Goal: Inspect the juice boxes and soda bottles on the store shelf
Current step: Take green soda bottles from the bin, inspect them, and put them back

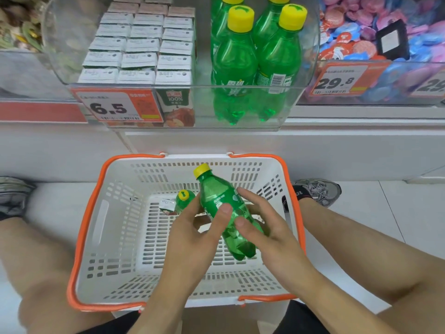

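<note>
Two hands meet at centre frame over the white slotted plastic basket with orange handles point(101, 227), and I see both wrapped around one green plastic soda bottle with a yellow cap point(222, 210), tilted with its cap toward the upper left. My left hand point(192, 239) curls under it with the thumb on the label; my right hand point(267, 227) grips from the other side, its fingers covering the lower label. Behind the left hand, a second green bottle point(185, 198) and a small carton point(168, 206) lie in the basket, mostly hidden. In the upper frame, a clear plastic shelf bin point(296, 102) holds rows of white-topped juice boxes point(142, 47) and standing green bottles point(234, 66); an orange price tag point(115, 107) covers most front cartons. Top print is too small to read.
</note>
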